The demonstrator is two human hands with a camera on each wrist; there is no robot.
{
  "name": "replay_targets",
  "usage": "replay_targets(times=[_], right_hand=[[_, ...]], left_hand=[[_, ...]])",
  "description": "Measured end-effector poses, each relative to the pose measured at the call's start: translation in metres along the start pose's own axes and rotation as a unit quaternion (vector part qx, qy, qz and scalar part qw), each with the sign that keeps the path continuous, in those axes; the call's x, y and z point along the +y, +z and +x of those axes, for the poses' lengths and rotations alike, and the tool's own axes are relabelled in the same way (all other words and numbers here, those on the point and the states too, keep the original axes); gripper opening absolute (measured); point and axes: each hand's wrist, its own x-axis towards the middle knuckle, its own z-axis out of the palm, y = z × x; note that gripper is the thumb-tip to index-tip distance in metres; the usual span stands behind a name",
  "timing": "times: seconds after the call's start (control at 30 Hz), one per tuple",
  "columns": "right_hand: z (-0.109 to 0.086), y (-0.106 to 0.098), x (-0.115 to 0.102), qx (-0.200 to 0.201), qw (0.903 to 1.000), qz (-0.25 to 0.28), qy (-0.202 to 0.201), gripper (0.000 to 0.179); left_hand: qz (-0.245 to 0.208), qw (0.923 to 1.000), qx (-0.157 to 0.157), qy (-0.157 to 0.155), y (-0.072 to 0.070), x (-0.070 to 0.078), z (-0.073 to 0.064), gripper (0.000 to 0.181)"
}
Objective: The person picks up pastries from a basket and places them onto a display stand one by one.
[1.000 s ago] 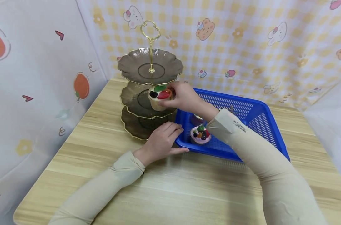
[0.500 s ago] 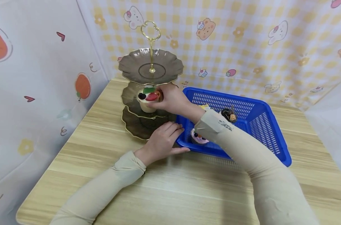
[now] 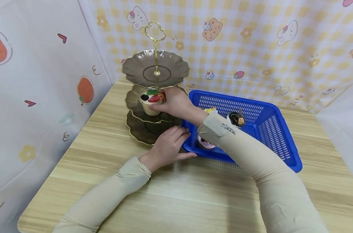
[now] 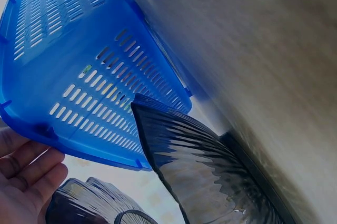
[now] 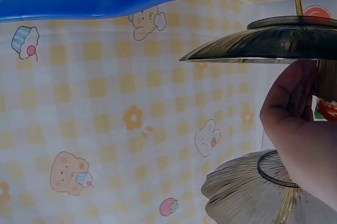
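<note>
Fingers and thumb of my right hand (image 3: 177, 103) grip a cupcake (image 3: 151, 105) with white cream, dark berries, red fruit slices and a green leaf. It stands upright at the middle plate (image 3: 132, 101) of a three-tier cake stand (image 3: 156, 58), beneath the top plate. Whether its base touches that plate is hard to tell. Part of the cupcake (image 5: 327, 109) shows beside the hand in the right wrist view. My left hand (image 3: 167, 145) rests at the near left corner of a blue basket (image 3: 281, 132), its extended fingers (image 4: 39, 163) touching the rim.
Inside the basket are a chocolate-topped cupcake (image 3: 236, 119), a pink-cream one (image 3: 206, 144) and a yellow-topped one (image 3: 211, 110), partly covered by my right arm. The wooden table (image 3: 176, 200) meets patterned cloth walls (image 3: 252, 48) behind and at the sides.
My right hand has carried the cupcake leftward, further in over the middle plate, then slightly lower. More of the basket's contents now show. The left hand has stayed at the basket corner.
</note>
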Motion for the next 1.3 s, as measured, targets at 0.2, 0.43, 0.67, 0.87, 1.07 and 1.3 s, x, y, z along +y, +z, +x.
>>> replay_targets(times=[0.2, 0.43, 0.67, 0.87, 1.07, 1.3], right_hand=[[0.0, 0.0, 0.001, -0.011, 0.9999, -0.005, 0.012, 0.059], [-0.002, 0.0, 0.002, -0.02, 0.9995, -0.01, 0.025, 0.065], [-0.005, 0.0, 0.001, -0.028, 0.9986, -0.026, 0.036, 0.063], [-0.007, -0.003, 0.001, -0.038, 0.9974, -0.045, 0.042, 0.067], [-0.008, -0.009, 0.002, -0.04, 0.9978, -0.037, 0.038, 0.07], [-0.012, -0.019, 0.006, -0.033, 0.9988, -0.016, 0.031, 0.06]], left_hand=[[-0.004, 1.0, -0.003, -0.001, 0.0, 0.001, 0.0, 0.063], [-0.002, 1.0, -0.004, -0.001, 0.002, 0.002, 0.0, 0.063], [-0.003, 1.0, -0.005, -0.003, 0.001, 0.003, 0.0, 0.063], [-0.001, 1.0, -0.006, -0.007, 0.001, 0.002, 0.001, 0.063], [-0.003, 1.0, 0.0, -0.003, 0.002, 0.001, 0.001, 0.064], [-0.004, 1.0, 0.006, -0.002, 0.001, 0.0, 0.0, 0.066]])
